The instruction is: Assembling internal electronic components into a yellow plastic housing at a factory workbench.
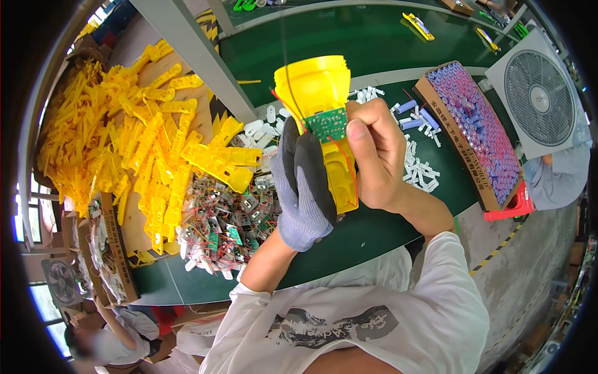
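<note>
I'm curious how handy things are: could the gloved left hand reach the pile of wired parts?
Probably yes: the pile of wired parts lies just left of the left hand, nothing visible between; but that hand is holding the yellow casing.

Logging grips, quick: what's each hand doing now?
Left hand: gloved, holding the yellow housing.
Right hand: fingers closed beside the green circuit board; what they grip is unclear.

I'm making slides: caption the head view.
A gloved left hand and bare right hand hold a yellow housing with a green circuit board.
</note>
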The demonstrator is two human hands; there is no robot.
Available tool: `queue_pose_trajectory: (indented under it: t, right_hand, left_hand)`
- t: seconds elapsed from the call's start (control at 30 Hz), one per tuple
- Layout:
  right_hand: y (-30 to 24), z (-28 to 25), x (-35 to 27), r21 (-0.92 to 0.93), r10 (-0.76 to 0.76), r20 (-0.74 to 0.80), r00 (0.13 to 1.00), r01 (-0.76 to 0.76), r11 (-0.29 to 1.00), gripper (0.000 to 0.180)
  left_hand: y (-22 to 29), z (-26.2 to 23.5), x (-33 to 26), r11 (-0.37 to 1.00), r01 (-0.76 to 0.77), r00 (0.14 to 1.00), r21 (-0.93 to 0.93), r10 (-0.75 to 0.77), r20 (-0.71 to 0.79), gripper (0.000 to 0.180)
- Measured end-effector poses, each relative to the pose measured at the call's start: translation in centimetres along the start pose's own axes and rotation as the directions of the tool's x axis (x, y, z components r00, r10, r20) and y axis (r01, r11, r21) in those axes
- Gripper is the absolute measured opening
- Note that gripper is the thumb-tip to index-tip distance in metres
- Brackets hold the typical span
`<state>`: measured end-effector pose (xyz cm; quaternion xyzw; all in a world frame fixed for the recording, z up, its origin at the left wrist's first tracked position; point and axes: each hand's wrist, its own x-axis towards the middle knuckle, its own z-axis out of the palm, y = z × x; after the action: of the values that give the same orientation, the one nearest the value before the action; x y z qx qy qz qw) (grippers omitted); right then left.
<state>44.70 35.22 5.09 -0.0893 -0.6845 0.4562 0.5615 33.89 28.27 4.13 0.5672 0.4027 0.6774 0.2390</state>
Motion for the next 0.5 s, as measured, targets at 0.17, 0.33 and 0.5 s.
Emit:
queue_pose_trajectory:
  t: [0.17,0.33,0.5]
  right_hand:
    - [-0.6,-0.3,0.5,0.009,0.146,0.106,0.984,-0.148,0.989,0.020]
    - [-2.8,-1.9,0.9,0.056,0.232,0.197,0.952,-0.247,0.967,0.028]
    - [-4.1,-2.1,-3.2,-0.120,0.329,0.099,0.939,-0.316,0.941,0.023]
  left_hand:
    - [1.8,1.1,0.5,0.970,0.205,0.956,-0.133,-0.227,-0.186,0.023]
    - [3.5,0.8,0.6,0.838,0.382,0.887,-0.390,-0.451,-0.100,0.029]
    - [2.6,1.4,-1.4,0.875,0.381,0.872,-0.300,-0.447,-0.197,0.024]
